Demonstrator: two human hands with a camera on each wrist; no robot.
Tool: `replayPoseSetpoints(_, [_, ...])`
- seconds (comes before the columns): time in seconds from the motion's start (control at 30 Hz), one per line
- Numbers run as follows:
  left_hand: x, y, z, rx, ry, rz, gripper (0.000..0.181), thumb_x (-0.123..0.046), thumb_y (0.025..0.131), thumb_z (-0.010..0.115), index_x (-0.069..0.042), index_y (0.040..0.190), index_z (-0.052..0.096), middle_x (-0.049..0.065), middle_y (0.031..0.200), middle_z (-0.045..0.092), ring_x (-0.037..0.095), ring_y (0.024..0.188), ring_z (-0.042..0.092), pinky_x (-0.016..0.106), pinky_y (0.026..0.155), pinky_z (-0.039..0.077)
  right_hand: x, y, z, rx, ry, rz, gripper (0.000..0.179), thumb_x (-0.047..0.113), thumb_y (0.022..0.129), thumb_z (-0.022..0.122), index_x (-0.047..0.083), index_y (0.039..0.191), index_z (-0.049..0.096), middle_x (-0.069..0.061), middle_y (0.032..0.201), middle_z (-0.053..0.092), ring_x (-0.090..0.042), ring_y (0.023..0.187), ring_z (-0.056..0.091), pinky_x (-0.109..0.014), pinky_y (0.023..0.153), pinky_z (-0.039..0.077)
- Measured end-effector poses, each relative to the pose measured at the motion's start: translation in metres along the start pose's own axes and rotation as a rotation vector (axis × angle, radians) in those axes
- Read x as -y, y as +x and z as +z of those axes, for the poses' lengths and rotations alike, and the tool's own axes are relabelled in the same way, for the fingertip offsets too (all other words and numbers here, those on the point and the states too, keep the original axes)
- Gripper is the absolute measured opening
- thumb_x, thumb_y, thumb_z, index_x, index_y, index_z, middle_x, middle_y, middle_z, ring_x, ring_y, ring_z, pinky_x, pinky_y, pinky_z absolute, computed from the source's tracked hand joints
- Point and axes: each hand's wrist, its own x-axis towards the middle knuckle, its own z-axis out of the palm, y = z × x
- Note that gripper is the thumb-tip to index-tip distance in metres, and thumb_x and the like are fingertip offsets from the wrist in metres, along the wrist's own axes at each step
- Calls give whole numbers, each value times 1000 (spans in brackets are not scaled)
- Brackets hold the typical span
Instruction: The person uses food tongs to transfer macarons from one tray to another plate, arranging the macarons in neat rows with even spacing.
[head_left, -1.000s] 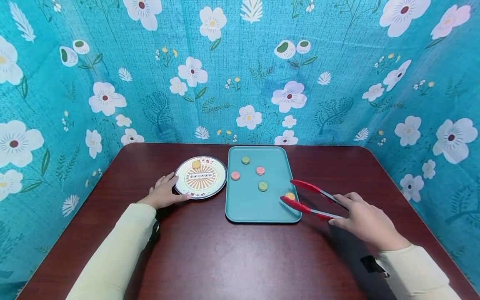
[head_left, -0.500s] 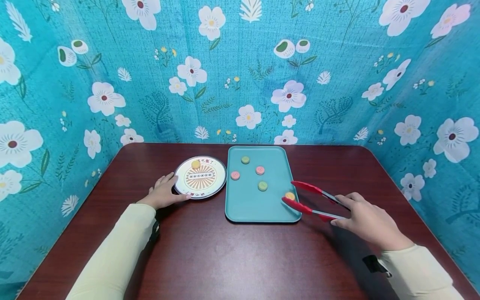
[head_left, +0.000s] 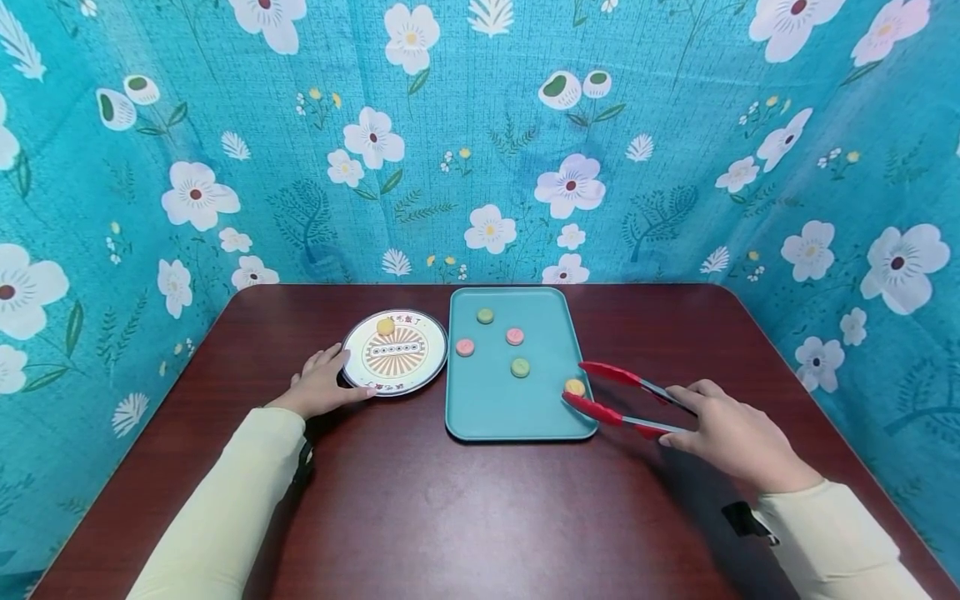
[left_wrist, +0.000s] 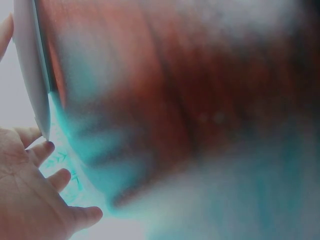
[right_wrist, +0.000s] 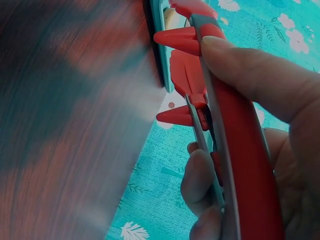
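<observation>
In the head view, my right hand point(head_left: 735, 437) holds red-tipped metal tongs point(head_left: 641, 427) over the right edge of a teal tray point(head_left: 517, 417). The tongs' arms are spread, with a yellow macaron-like disc point(head_left: 574, 387) at the tray's edge between their tips. The right wrist view shows my thumb on the tongs' red handle point(right_wrist: 245, 155) and fingers curled on the far arm. My left hand point(head_left: 321, 392) touches the rim of a white patterned plate point(head_left: 431, 367), thumb at the near side and fingers spread at the left. Another yellow disc point(head_left: 386, 326) lies on the plate.
Two green discs, one farther back point(head_left: 485, 316) and one nearer point(head_left: 520, 367), lie on the tray with two pink discs point(head_left: 465, 347). The plate stands just left of the tray on a dark wooden table point(head_left: 450, 517). A blue floral cloth point(head_left: 450, 167) surrounds the table's back and sides.
The head view has shifted slightly. Relative to the tray, the tongs sit a little farther right, still spread around the yellow disc. My left hand stays at the plate's rim.
</observation>
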Motion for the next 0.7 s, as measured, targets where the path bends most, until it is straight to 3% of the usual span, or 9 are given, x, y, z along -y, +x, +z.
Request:
replayPoseSetpoints(0.43, [0, 2, 2, -3, 10, -11, 115, -70, 74, 65, 1, 152, 19, 26, 157, 12, 49, 141, 4, 75, 104, 10, -3, 0, 2, 13, -12, -8, 82, 39, 67, 87, -2, 130, 56, -16, 100, 57, -17, 70, 50, -30, 48, 45])
replayPoseSetpoints(0.7, [1, 2, 2, -6, 5, -4, 115, -70, 74, 65, 0, 152, 19, 26, 157, 11, 49, 141, 3, 75, 104, 10, -2, 1, 1, 17, -13, 2, 81, 39, 66, 87, -1, 129, 58, -20, 107, 57, -20, 76, 55, -34, 51, 49])
